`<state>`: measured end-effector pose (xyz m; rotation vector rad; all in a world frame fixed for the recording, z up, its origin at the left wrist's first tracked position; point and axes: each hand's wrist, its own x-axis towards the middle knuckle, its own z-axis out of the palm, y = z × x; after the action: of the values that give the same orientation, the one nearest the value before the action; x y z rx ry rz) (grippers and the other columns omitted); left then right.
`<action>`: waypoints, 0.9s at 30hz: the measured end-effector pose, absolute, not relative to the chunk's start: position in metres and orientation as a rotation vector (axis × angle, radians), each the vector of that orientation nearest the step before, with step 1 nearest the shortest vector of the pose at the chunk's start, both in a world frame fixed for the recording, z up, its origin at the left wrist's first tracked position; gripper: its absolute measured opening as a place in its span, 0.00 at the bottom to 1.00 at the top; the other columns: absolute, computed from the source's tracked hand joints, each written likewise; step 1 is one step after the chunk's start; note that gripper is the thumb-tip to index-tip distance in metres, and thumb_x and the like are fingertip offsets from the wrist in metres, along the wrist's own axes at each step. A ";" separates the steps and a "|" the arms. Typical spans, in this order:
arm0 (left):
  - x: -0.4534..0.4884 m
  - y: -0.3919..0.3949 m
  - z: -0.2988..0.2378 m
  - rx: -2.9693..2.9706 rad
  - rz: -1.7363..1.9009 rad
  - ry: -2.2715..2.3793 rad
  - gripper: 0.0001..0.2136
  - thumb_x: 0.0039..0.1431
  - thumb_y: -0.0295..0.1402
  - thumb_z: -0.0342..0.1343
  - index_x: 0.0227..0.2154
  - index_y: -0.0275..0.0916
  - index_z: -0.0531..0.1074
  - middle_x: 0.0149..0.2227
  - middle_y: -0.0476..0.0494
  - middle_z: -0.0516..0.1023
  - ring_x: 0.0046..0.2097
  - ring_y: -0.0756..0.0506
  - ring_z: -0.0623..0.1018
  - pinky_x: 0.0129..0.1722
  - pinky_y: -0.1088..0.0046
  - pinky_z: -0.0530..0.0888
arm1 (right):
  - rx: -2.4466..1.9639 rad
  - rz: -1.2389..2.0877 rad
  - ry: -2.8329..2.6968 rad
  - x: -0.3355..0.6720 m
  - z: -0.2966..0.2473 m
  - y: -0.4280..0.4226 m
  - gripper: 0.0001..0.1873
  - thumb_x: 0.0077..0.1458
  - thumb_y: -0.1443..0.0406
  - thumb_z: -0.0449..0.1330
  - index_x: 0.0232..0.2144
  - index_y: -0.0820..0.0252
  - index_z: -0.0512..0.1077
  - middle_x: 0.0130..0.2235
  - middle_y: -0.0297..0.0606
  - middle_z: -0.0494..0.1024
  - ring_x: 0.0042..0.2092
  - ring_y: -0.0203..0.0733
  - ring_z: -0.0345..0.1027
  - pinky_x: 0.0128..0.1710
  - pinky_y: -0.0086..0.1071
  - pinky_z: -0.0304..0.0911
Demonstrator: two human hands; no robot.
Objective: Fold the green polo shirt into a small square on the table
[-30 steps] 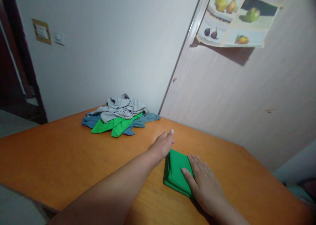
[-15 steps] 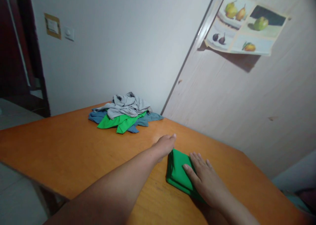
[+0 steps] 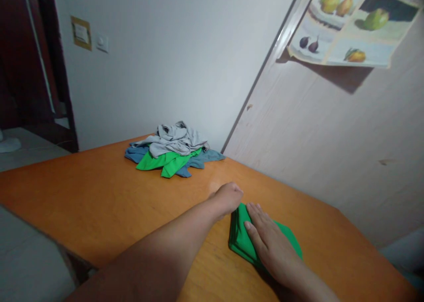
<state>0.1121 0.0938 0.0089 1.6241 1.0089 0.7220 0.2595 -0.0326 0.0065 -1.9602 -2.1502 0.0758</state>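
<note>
A folded green cloth lies on the orange wooden table, near its right side. My right hand rests flat on top of it, fingers stretched out and together. My left hand sits at the cloth's far left corner with the fingers curled in, seemingly pinching the cloth's edge. My left forearm reaches across the table from the lower left.
A pile of loose clothes, grey over green over blue, lies at the table's far edge by the white wall. A pale wooden panel with a fruit poster runs along the right. A dark doorway is at left.
My left hand's fingers have curled in at the cloth's corner. My right hand has slid a little to the left on the cloth. The view has shifted slightly.
</note>
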 end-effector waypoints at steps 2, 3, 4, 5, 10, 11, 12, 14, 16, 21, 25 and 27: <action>0.112 0.091 0.010 1.630 0.708 1.016 0.08 0.56 0.35 0.54 0.35 0.38 0.74 0.28 0.50 0.74 0.29 0.49 0.70 0.25 0.77 0.63 | -1.945 0.060 -2.149 0.260 0.005 -0.032 0.36 0.67 0.47 0.44 0.67 0.62 0.55 0.69 0.43 0.53 0.70 0.51 0.43 0.69 0.53 0.45; 0.111 0.090 0.011 1.632 0.697 1.011 0.08 0.55 0.34 0.54 0.35 0.38 0.74 0.26 0.51 0.73 0.27 0.50 0.68 0.23 0.77 0.61 | -1.936 0.053 -2.147 0.261 0.004 -0.032 0.36 0.67 0.47 0.44 0.67 0.62 0.56 0.69 0.43 0.53 0.70 0.51 0.44 0.68 0.54 0.45; 0.111 0.089 0.011 1.632 0.685 1.006 0.08 0.54 0.33 0.55 0.36 0.39 0.74 0.25 0.52 0.72 0.25 0.50 0.67 0.22 0.77 0.60 | -1.929 0.048 -2.144 0.261 0.004 -0.032 0.36 0.67 0.47 0.45 0.67 0.62 0.56 0.69 0.44 0.54 0.70 0.51 0.44 0.68 0.54 0.45; 0.111 0.089 0.011 1.630 0.674 1.004 0.09 0.53 0.33 0.55 0.36 0.39 0.74 0.25 0.52 0.71 0.24 0.51 0.66 0.21 0.77 0.59 | -1.923 0.045 -2.138 0.261 0.003 -0.032 0.36 0.66 0.47 0.45 0.67 0.61 0.56 0.69 0.44 0.54 0.70 0.52 0.44 0.68 0.54 0.46; 0.110 0.093 0.007 1.684 0.667 0.984 0.12 0.51 0.33 0.57 0.40 0.40 0.75 0.31 0.50 0.76 0.25 0.51 0.70 0.21 0.78 0.62 | -1.907 0.059 -2.134 0.261 0.003 -0.032 0.35 0.66 0.47 0.45 0.67 0.63 0.57 0.68 0.44 0.55 0.69 0.51 0.45 0.68 0.53 0.46; 0.110 0.093 0.007 1.705 0.681 0.954 0.12 0.51 0.32 0.57 0.40 0.40 0.75 0.33 0.49 0.77 0.27 0.50 0.72 0.23 0.78 0.64 | -1.902 0.059 -2.136 0.261 0.003 -0.032 0.35 0.67 0.48 0.45 0.67 0.63 0.57 0.68 0.44 0.55 0.69 0.51 0.45 0.68 0.53 0.46; 0.110 0.094 0.007 1.729 0.698 0.911 0.12 0.51 0.31 0.57 0.40 0.39 0.75 0.35 0.48 0.78 0.30 0.50 0.74 0.26 0.78 0.66 | -1.894 0.054 -2.137 0.261 0.004 -0.032 0.35 0.67 0.48 0.45 0.67 0.62 0.57 0.68 0.44 0.56 0.69 0.51 0.46 0.68 0.53 0.47; 0.110 0.093 0.009 1.773 0.717 0.808 0.13 0.50 0.30 0.56 0.40 0.37 0.75 0.37 0.47 0.79 0.35 0.48 0.76 0.31 0.78 0.69 | -1.873 0.042 -2.134 0.262 0.005 -0.032 0.34 0.67 0.48 0.46 0.67 0.62 0.57 0.68 0.45 0.57 0.69 0.51 0.47 0.68 0.53 0.47; 0.108 0.091 0.011 1.812 0.698 0.716 0.13 0.49 0.29 0.56 0.39 0.36 0.75 0.37 0.46 0.80 0.38 0.47 0.77 0.34 0.77 0.71 | -1.841 0.039 -2.125 0.262 0.005 -0.033 0.33 0.67 0.49 0.46 0.66 0.61 0.58 0.68 0.45 0.58 0.68 0.50 0.49 0.68 0.53 0.48; 0.101 0.090 0.014 1.944 0.541 0.648 0.15 0.48 0.27 0.55 0.41 0.37 0.77 0.38 0.46 0.81 0.40 0.46 0.78 0.37 0.75 0.72 | -1.710 0.073 -2.069 0.265 0.006 -0.037 0.28 0.66 0.52 0.51 0.64 0.53 0.62 0.65 0.41 0.64 0.66 0.49 0.56 0.66 0.54 0.53; 0.098 0.092 0.015 2.007 0.504 0.663 0.17 0.50 0.27 0.56 0.44 0.38 0.77 0.41 0.46 0.81 0.42 0.45 0.78 0.38 0.75 0.73 | -1.594 0.100 -2.053 0.266 0.008 -0.039 0.22 0.65 0.55 0.54 0.60 0.46 0.66 0.63 0.38 0.68 0.64 0.50 0.60 0.63 0.56 0.56; 0.098 0.093 0.015 2.019 0.503 0.670 0.16 0.50 0.28 0.57 0.44 0.39 0.77 0.40 0.47 0.81 0.42 0.45 0.78 0.37 0.75 0.73 | -1.498 0.097 -2.048 0.267 0.011 -0.040 0.18 0.65 0.57 0.54 0.56 0.45 0.69 0.60 0.39 0.71 0.62 0.49 0.63 0.61 0.54 0.59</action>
<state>0.0980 0.0929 0.0148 2.0191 0.6704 0.5027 0.2667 -0.0400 0.0108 -1.4981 -2.0475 0.0966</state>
